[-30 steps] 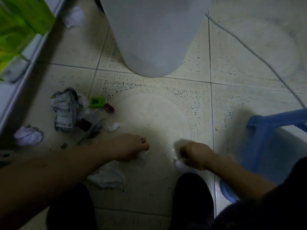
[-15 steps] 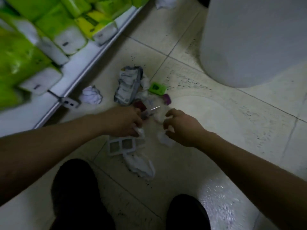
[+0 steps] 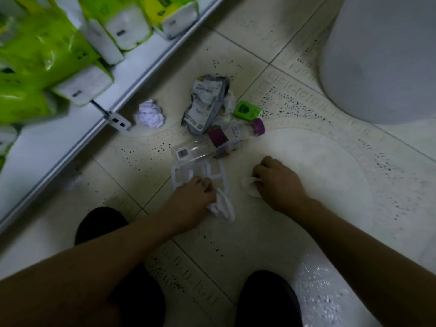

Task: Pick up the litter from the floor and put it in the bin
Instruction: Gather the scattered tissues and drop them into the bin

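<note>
bin (image 3: pixel 377 55) cut off at top right, green packs (image 3: pixel 35 55) blurred, print on crumpled wrapper (image 3: pixel 205 102) unreadable

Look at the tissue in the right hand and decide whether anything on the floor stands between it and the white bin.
Nothing visible does. From the right hand and its tissue to the white bin there is only bare tile. The clear bottle lies left of that line.

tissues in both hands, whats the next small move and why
Probably lift both hands and swing them toward the white bin at the upper right. The left hand grips a white tissue and the right hand pinches a smaller wad, so neither seems to have a free grip for the bottle lying just ahead.
</note>
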Tool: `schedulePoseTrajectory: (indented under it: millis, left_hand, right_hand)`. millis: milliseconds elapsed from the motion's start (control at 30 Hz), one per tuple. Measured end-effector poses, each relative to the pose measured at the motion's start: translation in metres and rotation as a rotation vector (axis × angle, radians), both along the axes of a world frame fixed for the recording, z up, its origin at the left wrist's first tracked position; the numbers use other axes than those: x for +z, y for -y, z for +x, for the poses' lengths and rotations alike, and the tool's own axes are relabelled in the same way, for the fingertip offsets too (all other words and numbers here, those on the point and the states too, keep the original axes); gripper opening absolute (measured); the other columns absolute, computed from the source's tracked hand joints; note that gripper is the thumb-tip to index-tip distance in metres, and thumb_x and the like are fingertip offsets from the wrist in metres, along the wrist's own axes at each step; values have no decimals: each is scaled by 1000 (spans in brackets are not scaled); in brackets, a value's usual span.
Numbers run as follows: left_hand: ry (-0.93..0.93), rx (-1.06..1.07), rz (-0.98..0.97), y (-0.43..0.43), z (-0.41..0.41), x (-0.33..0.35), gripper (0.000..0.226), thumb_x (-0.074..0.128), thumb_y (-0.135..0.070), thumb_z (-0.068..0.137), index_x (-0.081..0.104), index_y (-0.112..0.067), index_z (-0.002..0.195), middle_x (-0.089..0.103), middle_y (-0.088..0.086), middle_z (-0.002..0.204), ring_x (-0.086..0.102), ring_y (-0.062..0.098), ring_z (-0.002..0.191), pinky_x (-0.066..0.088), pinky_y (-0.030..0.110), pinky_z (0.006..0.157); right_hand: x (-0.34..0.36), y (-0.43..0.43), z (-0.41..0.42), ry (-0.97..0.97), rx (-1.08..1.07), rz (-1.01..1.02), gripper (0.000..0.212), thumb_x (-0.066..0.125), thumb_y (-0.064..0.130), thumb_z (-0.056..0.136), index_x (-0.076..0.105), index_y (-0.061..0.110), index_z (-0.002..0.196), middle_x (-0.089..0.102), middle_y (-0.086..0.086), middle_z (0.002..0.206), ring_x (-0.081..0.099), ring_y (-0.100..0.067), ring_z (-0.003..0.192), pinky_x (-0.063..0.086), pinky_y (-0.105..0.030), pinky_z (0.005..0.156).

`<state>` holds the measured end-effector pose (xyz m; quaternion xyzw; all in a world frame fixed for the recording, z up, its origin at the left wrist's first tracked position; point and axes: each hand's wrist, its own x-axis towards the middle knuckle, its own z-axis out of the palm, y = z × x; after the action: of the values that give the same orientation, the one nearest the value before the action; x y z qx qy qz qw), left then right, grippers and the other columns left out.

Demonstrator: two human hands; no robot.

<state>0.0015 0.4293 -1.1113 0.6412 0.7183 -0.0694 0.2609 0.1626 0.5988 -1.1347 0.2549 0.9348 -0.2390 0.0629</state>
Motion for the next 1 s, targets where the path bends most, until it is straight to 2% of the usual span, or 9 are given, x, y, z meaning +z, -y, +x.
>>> schedulePoseTrajectory:
  millis: [133, 233, 400, 500, 600, 700, 767, 867, 1000]
  left_hand:
    - [179, 128, 113, -34, 10, 4, 17, 60, -17, 87, 63, -9, 101, 59, 11, 105, 55, 27, 96, 39, 31, 74]
    - [231, 117, 232, -73, 27, 17, 15, 62, -18, 85, 62, -10, 97, 62, 11, 98, 57, 26, 88, 40, 32, 68]
    - [325, 79, 220, -144, 46, 60, 10, 60, -14, 83, 64, -5, 88, 66, 12, 82, 59, 23, 74, 43, 32, 62]
    - [309, 8, 222, -182, 47, 95, 13, 60, -12, 81, 64, -10, 93, 66, 7, 85, 59, 22, 77, 45, 29, 64]
    - [257, -122, 257, -221, 45, 151, 22, 64, -12, 78, 64, -14, 100, 63, 3, 88, 57, 20, 78, 39, 25, 63]
    - [160, -305, 311, -253, 46, 224, 25, 66, -16, 76, 65, -17, 101, 63, -1, 83, 55, 18, 74, 36, 27, 60]
    - [147, -374, 359, -268, 46, 274, 21, 68, -22, 74, 65, -27, 95, 65, -8, 78, 57, 11, 70, 41, 25, 59]
    - [205, -444, 616, -284, 43, 336, 15, 67, -33, 73, 64, -34, 87, 66, -13, 75, 59, 3, 70, 44, 19, 59]
    - [330, -325, 1156, -317, 46, 376, 7, 63, -26, 81, 63, -24, 88, 62, -6, 80, 60, 16, 79, 37, 26, 63]
  right_hand:
    - [4, -12, 33, 8, -153, -45, 21, 57, 19, 88, 66, 13, 105, 58, -8, 107, 58, -27, 95, 47, -31, 70]
    - [12, -27, 61, -32, -303, -68, 17, 58, 16, 86, 69, 13, 99, 61, -8, 100, 59, -27, 87, 44, -30, 65]
    - [45, -51, 88, -144, -598, -150, 15, 58, 15, 81, 70, 21, 87, 65, -1, 90, 60, -18, 76, 47, -30, 64]
    - [77, -65, 98, -257, -703, -140, 13, 60, 16, 81, 69, 24, 83, 67, 5, 87, 58, -9, 72, 45, -25, 61]
    - [125, -80, 105, -357, -762, -78, 8, 64, 16, 80, 69, 22, 80, 67, 4, 83, 59, -11, 72, 44, -20, 60]
    - [189, -89, 105, -455, -726, 41, 8, 65, 13, 80, 69, 19, 79, 66, 2, 85, 59, -11, 72, 46, -25, 64]
    - [234, -90, 102, -541, -672, 145, 11, 67, 11, 78, 68, 22, 76, 65, 4, 82, 58, -7, 69, 46, -24, 62]
    - [296, -96, 95, -701, -602, 354, 6, 70, 15, 78, 68, 21, 78, 63, 7, 82, 57, -6, 69, 49, -22, 60]
    - [360, -141, 82, -748, -709, 605, 3, 67, 25, 81, 66, 26, 83, 58, 7, 87, 56, -8, 74, 45, -18, 60]
